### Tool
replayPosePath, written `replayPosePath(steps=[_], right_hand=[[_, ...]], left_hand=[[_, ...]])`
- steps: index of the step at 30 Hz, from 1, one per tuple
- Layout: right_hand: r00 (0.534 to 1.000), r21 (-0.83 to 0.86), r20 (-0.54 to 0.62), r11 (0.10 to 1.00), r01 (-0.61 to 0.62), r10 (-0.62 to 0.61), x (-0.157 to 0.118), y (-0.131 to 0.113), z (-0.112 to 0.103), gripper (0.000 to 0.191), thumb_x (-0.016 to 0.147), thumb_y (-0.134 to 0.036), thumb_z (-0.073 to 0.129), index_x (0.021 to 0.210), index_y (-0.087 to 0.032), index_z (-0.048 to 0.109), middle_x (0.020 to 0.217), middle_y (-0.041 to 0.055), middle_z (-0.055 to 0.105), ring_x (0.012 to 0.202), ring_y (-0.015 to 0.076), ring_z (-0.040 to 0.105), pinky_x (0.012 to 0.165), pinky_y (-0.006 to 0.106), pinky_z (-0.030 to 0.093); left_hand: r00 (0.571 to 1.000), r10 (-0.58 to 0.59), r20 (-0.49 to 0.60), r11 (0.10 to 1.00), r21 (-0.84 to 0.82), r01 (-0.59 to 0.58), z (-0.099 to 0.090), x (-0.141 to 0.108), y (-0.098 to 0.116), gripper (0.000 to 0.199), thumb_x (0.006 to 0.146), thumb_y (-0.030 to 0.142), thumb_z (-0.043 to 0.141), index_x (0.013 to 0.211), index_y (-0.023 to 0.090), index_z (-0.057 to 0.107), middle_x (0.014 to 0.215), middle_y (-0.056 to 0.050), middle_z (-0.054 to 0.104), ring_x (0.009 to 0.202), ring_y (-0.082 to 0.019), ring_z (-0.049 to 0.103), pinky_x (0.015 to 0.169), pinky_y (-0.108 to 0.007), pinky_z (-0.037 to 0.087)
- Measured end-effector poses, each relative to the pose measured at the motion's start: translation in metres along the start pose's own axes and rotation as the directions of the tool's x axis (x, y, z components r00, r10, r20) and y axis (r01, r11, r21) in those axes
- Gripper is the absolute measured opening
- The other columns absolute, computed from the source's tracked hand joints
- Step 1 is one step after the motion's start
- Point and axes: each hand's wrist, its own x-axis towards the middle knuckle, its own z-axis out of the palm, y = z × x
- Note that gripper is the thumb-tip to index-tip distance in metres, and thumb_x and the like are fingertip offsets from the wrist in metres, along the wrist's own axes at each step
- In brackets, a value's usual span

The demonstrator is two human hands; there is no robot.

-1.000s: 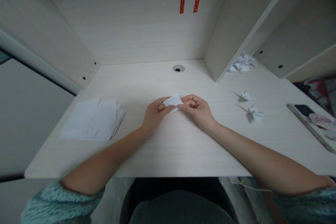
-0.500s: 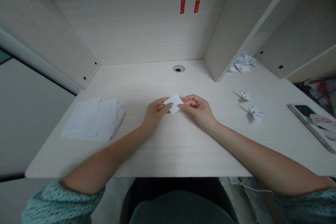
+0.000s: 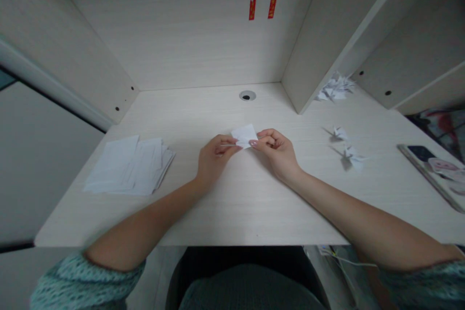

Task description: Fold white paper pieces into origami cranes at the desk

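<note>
A small piece of folded white paper (image 3: pixel 245 132) is held between both hands over the middle of the desk. My left hand (image 3: pixel 215 156) pinches its lower left side between thumb and fingers. At the right side, my right hand (image 3: pixel 276 151) grips it with the thumb on top and the fingers curled behind. One layer of the paper stands raised toward the back. The fingers hide part of its lower edge, so the exact folds cannot be made out.
A stack of white paper sheets (image 3: pixel 125 164) lies at the left. Two folded paper cranes (image 3: pixel 353 156) sit to the right, and a pile of paper cranes (image 3: pixel 336 88) is behind the divider (image 3: pixel 308 72). A phone (image 3: pixel 434 174) lies at the right edge. A cable hole (image 3: pixel 247 95) is at the back.
The paper was a flat diamond shape; now a layer is lifted open toward the back. My left fingers have shifted down and left slightly. The other things are unmoved.
</note>
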Motion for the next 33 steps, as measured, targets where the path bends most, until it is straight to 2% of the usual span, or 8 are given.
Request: replayPosePath(steps=[5,12,15,19,26,33], right_hand=[[0.999,-0.011,0.022,0.999,0.039,-0.038,-0.002,0.000,0.001,0.026,0.062,-0.028,0.082,0.079,-0.021,0.063,0.060,-0.0045,0.068,0.055,0.0106,0.057,0.059,0.025,0.043],[0.997,-0.050,0.044,0.997,0.058,-0.056,-0.003,0.002,0.000,0.025,0.064,-0.030,0.081,0.080,-0.022,0.063,0.062,-0.0041,0.069,0.055,0.0105,0.058,0.059,0.025,0.043],[0.997,-0.066,0.042,0.996,0.065,-0.063,-0.004,0.002,0.000,0.025,0.065,-0.032,0.080,0.080,-0.022,0.062,0.064,-0.0033,0.069,0.057,0.0117,0.060,0.061,0.026,0.044],[0.997,-0.078,0.014,0.994,0.071,-0.070,-0.003,0.002,-0.001,0.028,0.064,-0.034,0.080,0.080,-0.022,0.061,0.066,-0.0020,0.070,0.059,0.0136,0.061,0.061,0.028,0.046],[0.996,-0.083,0.005,0.993,0.086,-0.086,-0.003,0.002,-0.002,0.025,0.065,-0.032,0.080,0.080,-0.022,0.062,0.063,-0.0032,0.068,0.057,0.0124,0.059,0.060,0.026,0.043],[0.997,-0.067,-0.010,0.994,0.082,-0.083,-0.004,0.002,0.000,0.026,0.064,-0.032,0.081,0.079,-0.022,0.062,0.062,-0.0034,0.069,0.057,0.0123,0.059,0.060,0.026,0.043]], left_hand=[[0.998,0.005,-0.069,0.998,-0.057,-0.009,-0.001,0.003,-0.002,0.023,0.067,0.031,0.076,0.082,0.020,0.063,0.085,-0.001,0.071,0.073,-0.014,0.068,0.068,-0.024,0.050],[0.998,-0.007,-0.064,1.000,0.027,0.009,-0.002,0.004,-0.003,0.019,0.066,0.034,0.076,0.072,0.019,0.066,0.070,0.000,0.069,0.066,-0.013,0.063,0.065,-0.024,0.046],[0.998,-0.045,-0.032,0.997,-0.070,0.043,-0.002,0.005,-0.004,0.020,0.064,0.034,0.077,0.068,0.018,0.066,0.069,0.000,0.068,0.065,-0.012,0.061,0.064,-0.023,0.045],[0.989,-0.137,0.055,0.967,-0.209,0.146,-0.001,0.007,-0.006,0.023,0.062,0.036,0.079,0.068,0.017,0.068,0.067,-0.001,0.068,0.064,-0.012,0.060,0.064,-0.024,0.045],[0.974,-0.217,0.058,0.924,-0.308,0.225,0.001,0.007,-0.009,0.023,0.058,0.035,0.082,0.069,0.017,0.071,0.071,-0.002,0.070,0.067,-0.012,0.060,0.069,-0.026,0.047],[0.967,-0.236,0.095,0.895,-0.367,0.255,0.002,0.008,-0.011,0.025,0.058,0.034,0.082,0.071,0.016,0.070,0.075,-0.003,0.071,0.070,-0.011,0.062,0.073,-0.025,0.049]])
